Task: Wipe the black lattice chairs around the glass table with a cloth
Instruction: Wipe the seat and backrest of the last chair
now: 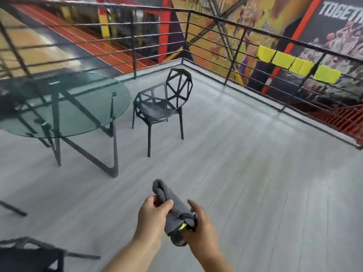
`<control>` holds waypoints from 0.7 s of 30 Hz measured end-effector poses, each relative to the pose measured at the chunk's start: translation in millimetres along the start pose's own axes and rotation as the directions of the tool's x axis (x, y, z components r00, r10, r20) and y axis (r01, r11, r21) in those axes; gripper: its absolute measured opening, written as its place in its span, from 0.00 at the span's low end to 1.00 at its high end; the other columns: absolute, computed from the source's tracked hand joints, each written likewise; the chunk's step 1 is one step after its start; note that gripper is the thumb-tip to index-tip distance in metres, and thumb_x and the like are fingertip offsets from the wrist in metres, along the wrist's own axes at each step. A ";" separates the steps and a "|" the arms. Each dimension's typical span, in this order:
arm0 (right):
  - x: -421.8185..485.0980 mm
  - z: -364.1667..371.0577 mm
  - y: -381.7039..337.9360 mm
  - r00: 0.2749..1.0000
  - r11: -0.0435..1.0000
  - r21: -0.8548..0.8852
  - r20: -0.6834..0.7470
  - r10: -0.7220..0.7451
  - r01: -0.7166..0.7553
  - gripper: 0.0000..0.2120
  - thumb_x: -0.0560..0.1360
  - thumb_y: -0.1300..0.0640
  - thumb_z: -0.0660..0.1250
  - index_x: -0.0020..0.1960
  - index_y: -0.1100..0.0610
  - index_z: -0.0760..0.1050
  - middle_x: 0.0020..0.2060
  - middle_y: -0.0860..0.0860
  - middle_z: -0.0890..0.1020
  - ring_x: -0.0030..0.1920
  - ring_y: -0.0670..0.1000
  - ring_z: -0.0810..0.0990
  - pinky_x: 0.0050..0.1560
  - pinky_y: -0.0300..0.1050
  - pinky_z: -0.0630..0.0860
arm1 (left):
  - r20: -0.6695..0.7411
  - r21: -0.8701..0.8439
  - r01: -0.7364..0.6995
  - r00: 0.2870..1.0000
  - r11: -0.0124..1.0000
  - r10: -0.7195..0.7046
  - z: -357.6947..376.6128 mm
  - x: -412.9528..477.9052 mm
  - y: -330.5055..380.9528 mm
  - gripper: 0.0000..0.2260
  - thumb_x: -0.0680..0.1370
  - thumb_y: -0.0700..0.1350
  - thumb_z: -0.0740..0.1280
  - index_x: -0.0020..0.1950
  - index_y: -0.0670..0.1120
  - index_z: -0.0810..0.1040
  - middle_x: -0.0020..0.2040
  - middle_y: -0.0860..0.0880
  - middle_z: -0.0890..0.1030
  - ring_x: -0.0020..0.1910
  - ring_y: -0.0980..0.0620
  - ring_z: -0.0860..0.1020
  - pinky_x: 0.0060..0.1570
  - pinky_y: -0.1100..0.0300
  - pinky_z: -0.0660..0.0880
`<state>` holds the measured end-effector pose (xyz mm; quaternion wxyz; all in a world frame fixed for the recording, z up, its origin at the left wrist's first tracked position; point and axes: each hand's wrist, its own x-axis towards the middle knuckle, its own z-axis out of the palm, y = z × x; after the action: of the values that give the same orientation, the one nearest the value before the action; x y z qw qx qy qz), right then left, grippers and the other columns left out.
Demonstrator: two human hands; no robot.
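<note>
Head view, frame motion-blurred at the left edge. Both hands are low centre, near the camera, and share one grey cloth (173,212). The left hand (154,214) has thumb and fingers curled round the cloth's middle, pinching it; a rolled end sticks up past that hand on the far side. The right hand (203,225) holds the near, bunched end of the cloth against the palm, with one finger (191,203) lifted straight off the fabric; a small yellow-green patch shows in the folds there. The cloth is held in the air above the grey plank floor (255,173), well apart from any chair. A black lattice chair (163,107) stands upright at mid-distance, just right of the round glass table (64,107) and facing it. The table stands on dark angled legs. A second dark chair (29,256) is at the near left corner, blurred and cut by the frame. A black metal railing (231,54) bounds the far and right sides; four yellow cloths (294,64) hang on it at far right.
</note>
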<state>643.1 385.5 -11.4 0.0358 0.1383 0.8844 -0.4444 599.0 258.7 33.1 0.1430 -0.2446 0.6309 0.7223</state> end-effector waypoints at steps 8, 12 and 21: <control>213.5 3.6 -27.6 0.999 0.995 0.091 -0.007 -0.049 0.049 0.17 0.59 0.50 0.61 0.40 0.28 0.74 0.46 0.35 0.80 0.47 0.33 0.76 0.46 0.30 0.71 | -0.057 -0.045 -0.005 0.998 0.999 0.002 64.4 182.6 84.7 0.03 0.74 0.38 0.68 0.45 0.39 0.76 0.43 0.39 0.81 0.44 0.42 0.81 0.46 0.50 0.76; 318.1 -13.1 -58.9 0.998 0.976 0.213 0.039 0.041 -0.048 0.21 0.62 0.62 0.62 0.39 0.35 0.78 0.40 0.35 0.82 0.42 0.36 0.78 0.39 0.30 0.71 | -0.031 -0.028 -0.018 0.999 0.999 0.017 102.9 269.6 145.8 0.04 0.73 0.37 0.68 0.46 0.39 0.76 0.44 0.40 0.82 0.45 0.43 0.81 0.47 0.51 0.77; 514.6 -32.2 -70.3 0.998 0.956 0.290 0.051 0.036 -0.050 0.27 0.58 0.50 0.65 0.56 0.35 0.75 0.52 0.43 0.82 0.53 0.39 0.78 0.56 0.39 0.75 | -0.061 0.022 -0.016 0.998 1.000 0.017 181.9 440.8 225.4 0.04 0.73 0.37 0.69 0.45 0.39 0.76 0.44 0.39 0.82 0.46 0.41 0.81 0.48 0.47 0.78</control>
<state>132.0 480.9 -33.2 0.0448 0.1512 0.8050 -0.5719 81.4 355.5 2.8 0.1204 -0.2598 0.6445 0.7089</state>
